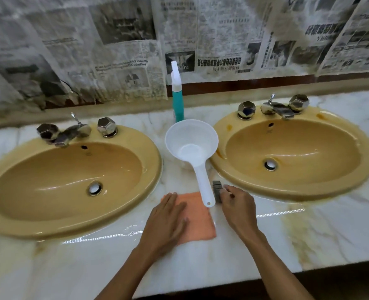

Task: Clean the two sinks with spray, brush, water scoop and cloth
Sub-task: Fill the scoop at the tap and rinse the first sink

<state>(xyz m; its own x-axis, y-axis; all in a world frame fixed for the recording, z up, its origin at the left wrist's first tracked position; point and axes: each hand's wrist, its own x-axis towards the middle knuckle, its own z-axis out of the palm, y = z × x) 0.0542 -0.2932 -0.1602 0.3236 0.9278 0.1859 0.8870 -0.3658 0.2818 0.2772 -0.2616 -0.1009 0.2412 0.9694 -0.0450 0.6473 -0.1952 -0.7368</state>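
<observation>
Two oval, glossy mustard-yellow ceramic basins set in a veined white marble table (309, 230), wet and streaked with yellowish stains. Left sink (66, 180) and right sink (293, 152) each carry a round chrome drain, a spout and two faceted metallic tap knobs on the rear rim. Between the basins stand a slender teal spray bottle (177, 98) with white nozzle, upright near the wall, and in front of it a white plastic water scoop (192, 144), round-bowled, its long flat handle pointing toward the viewer. A flat, roughly rectangular orange cloth (200, 219) lies at the handle's end; the left hand (168, 221) rests on it with fingers straight and flat. Just right of the handle lies a small dark grey brush (217, 187), blocky and ribbed; the right hand (237, 208) curls its fingers round it. Yellowed newspaper sheets (114, 40) cover the wall behind
</observation>
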